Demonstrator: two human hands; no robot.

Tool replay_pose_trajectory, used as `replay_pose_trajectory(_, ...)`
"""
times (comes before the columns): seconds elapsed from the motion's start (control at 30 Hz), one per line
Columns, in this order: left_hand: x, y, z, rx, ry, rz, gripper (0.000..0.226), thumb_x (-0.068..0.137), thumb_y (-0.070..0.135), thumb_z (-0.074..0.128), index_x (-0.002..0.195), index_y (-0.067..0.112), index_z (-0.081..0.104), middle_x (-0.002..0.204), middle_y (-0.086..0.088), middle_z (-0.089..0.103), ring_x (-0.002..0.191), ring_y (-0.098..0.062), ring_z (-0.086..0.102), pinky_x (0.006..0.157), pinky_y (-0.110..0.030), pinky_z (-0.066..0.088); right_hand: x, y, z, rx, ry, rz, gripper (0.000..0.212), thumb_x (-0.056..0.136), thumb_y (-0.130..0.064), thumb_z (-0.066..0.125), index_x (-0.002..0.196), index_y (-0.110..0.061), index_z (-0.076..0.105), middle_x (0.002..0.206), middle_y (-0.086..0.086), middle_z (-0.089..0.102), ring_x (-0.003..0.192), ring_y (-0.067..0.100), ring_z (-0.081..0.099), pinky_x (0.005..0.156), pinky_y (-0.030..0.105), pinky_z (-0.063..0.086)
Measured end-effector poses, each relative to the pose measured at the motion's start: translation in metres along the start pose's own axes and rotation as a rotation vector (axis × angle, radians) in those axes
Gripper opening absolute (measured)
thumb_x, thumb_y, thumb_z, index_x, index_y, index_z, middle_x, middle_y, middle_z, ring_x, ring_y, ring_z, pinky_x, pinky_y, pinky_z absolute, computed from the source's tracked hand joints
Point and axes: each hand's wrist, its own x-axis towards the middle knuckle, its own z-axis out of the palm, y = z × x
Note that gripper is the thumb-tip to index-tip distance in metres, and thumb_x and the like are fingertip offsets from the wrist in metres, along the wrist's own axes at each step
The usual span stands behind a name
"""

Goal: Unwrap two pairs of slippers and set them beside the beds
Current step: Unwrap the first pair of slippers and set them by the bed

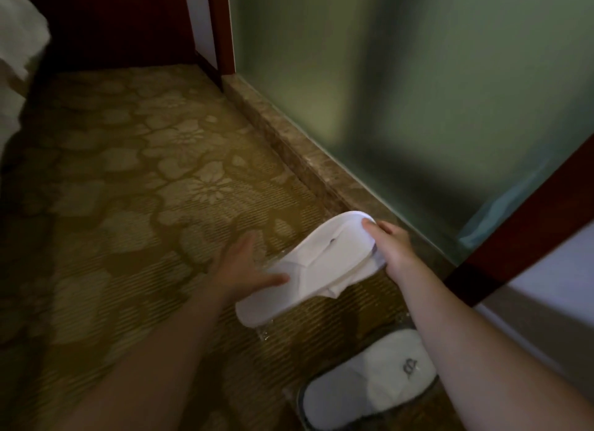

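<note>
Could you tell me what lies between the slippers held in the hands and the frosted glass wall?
In the head view, a brown stone sill runs along the foot of the frosted glass wall, between it and the held slippers; the carpet ends there.

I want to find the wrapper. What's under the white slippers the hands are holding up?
Under the held slippers lies patterned carpet and a bit of crinkly clear wrapper by their lower end. Another slipper pair lies nearer. The carpet directly beneath them is hidden.

Dim floral carpet [135,180] meets a frosted glass wall [401,93].
</note>
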Motion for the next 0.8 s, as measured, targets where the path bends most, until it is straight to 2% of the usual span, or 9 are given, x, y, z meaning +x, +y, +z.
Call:
replay_pose_trajectory(0.07, -0.005, 0.010, 0.000, 0.139, -0.105, 0.055, 0.130, 0.051, 0.083, 0.059, 0.151, 0.028, -0.002, 0.161, -0.001, 0.011, 0.147, -0.029, 0.013, 0.118, -0.054, 0.006, -0.004, -0.003, 0.003, -0.012, -0.015, 0.003, 0.048, 0.087, -0.032, 0.062, 0.130, -0.012, 0.054, 0.115, 0.008, 0.057, 0.093, 0.020, 0.052, 0.082, 0.032, 0.041)
replay_pose_trajectory(0.1, -0.007, 0.016, 0.000, 0.131, -0.158, 0.071, 0.129, 0.054, 0.079, 0.063, 0.152, 0.028, -0.003, 0.161, -0.001, 0.012, 0.147, -0.028, 0.015, 0.118, -0.052, 0.008, -0.006, -0.005, 0.004, -0.020, -0.023, 0.005, 0.046, 0.087, -0.033, 0.062, 0.128, -0.013, 0.055, 0.110, 0.007, 0.057, 0.090, 0.020, 0.053, 0.081, 0.032, 0.041)
replay_pose_trajectory(0.17, -0.011, 0.024, 0.001, 0.021, -0.241, 0.110, 0.125, 0.056, 0.070, 0.071, 0.151, 0.027, 0.002, 0.159, 0.000, 0.019, 0.144, -0.025, 0.025, 0.116, -0.047, 0.023, -0.007, -0.010, 0.007, -0.035, -0.054, -0.009, 0.040, 0.087, -0.032, 0.062, 0.122, -0.011, 0.059, 0.100, 0.004, 0.058, 0.085, 0.018, 0.055, 0.081, 0.033, 0.044)
replay_pose_trajectory(0.23, -0.014, 0.030, 0.006, -0.105, -0.271, 0.171, 0.119, 0.056, 0.063, 0.076, 0.150, 0.027, 0.012, 0.156, 0.001, 0.027, 0.138, -0.019, 0.033, 0.109, -0.041, 0.035, -0.009, -0.016, 0.010, -0.046, -0.084, -0.045, 0.036, 0.087, -0.031, 0.062, 0.117, -0.010, 0.062, 0.096, 0.003, 0.062, 0.090, 0.021, 0.057, 0.085, 0.035, 0.047)
replay_pose_trajectory(0.4, -0.014, 0.036, 0.010, -0.140, -0.244, 0.164, 0.127, 0.047, 0.067, 0.077, 0.148, 0.030, 0.009, 0.153, 0.003, 0.024, 0.138, -0.019, 0.030, 0.108, -0.044, 0.037, -0.006, -0.024, 0.015, -0.039, -0.069, -0.096, 0.041, 0.086, -0.033, 0.063, 0.120, -0.011, 0.061, 0.109, 0.006, 0.062, 0.098, 0.023, 0.058, 0.079, 0.029, 0.042)
replay_pose_trajectory(0.5, -0.014, 0.042, 0.005, -0.024, -0.237, 0.139, 0.133, 0.046, 0.071, 0.074, 0.149, 0.027, 0.002, 0.155, 0.001, 0.016, 0.140, -0.023, 0.025, 0.109, -0.048, 0.033, -0.002, -0.024, 0.018, -0.010, -0.037, -0.080, 0.047, 0.084, -0.034, 0.065, 0.123, -0.008, 0.059, 0.117, 0.011, 0.063, 0.098, 0.025, 0.059, 0.073, 0.027, 0.045)
replay_pose_trajectory(0.63, -0.012, 0.050, -0.003, -0.094, -0.178, 0.134, 0.116, 0.056, 0.059, 0.079, 0.147, 0.017, 0.020, 0.150, -0.003, 0.034, 0.130, -0.020, 0.041, 0.099, -0.034, 0.040, 0.003, -0.027, 0.020, 0.018, -0.014, -0.030, 0.049, 0.082, -0.037, 0.067, 0.121, -0.008, 0.058, 0.114, 0.011, 0.064, 0.096, 0.027, 0.062, 0.078, 0.032, 0.048)
replay_pose_trajectory(0.73, -0.015, 0.047, -0.008, -0.124, -0.170, 0.115, 0.105, 0.065, 0.049, 0.079, 0.147, 0.015, 0.023, 0.150, -0.003, 0.035, 0.131, -0.019, 0.041, 0.092, -0.025, 0.035, 0.001, -0.025, 0.018, 0.004, -0.111, 0.035, 0.054, 0.079, -0.043, 0.069, 0.120, -0.010, 0.059, 0.112, 0.011, 0.066, 0.094, 0.027, 0.065, 0.079, 0.034, 0.053)
replay_pose_trajectory(0.8, -0.016, 0.043, -0.011, -0.150, -0.173, 0.083, 0.099, 0.067, 0.047, 0.078, 0.145, 0.015, 0.027, 0.148, -0.003, 0.038, 0.126, -0.018, 0.044, 0.089, -0.024, 0.034, 0.001, -0.024, 0.019, 0.092, -0.189, 0.057, 0.046, 0.083, -0.037, 0.067, 0.118, -0.008, 0.059, 0.105, 0.012, 0.068, 0.090, 0.025, 0.065, 0.075, 0.033, 0.054)
